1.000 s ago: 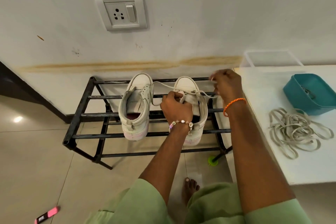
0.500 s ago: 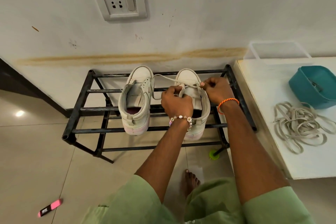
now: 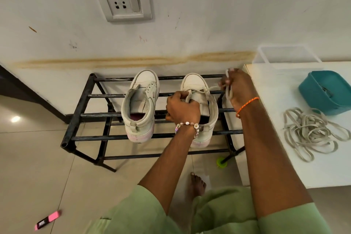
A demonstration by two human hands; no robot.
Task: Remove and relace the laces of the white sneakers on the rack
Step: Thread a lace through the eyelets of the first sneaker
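Two white sneakers stand toe-to-wall on a black metal rack (image 3: 79, 104). The left sneaker (image 3: 141, 104) has no lace in its eyelets. My left hand (image 3: 182, 109) grips the tongue and left upper of the right sneaker (image 3: 197, 85). My right hand (image 3: 237, 85) pinches a white lace (image 3: 210, 88) beside the shoe's toe end, pulled out to the right, with a loop hanging from the fingers. The lace runs from the shoe's lower eyelets to that hand.
A white table (image 3: 284, 157) stands right of the rack, bearing a heap of loose laces (image 3: 311, 133), a teal container (image 3: 326, 91) and a clear box (image 3: 286, 55). A pink marker (image 3: 48, 219) lies on the floor tiles. My bare foot (image 3: 197, 184) is below the rack.
My right hand has drawn the lace rightward out from the right sneaker's toe area. The strand that crossed toward the left sneaker is gone. My left hand keeps holding the shoe.
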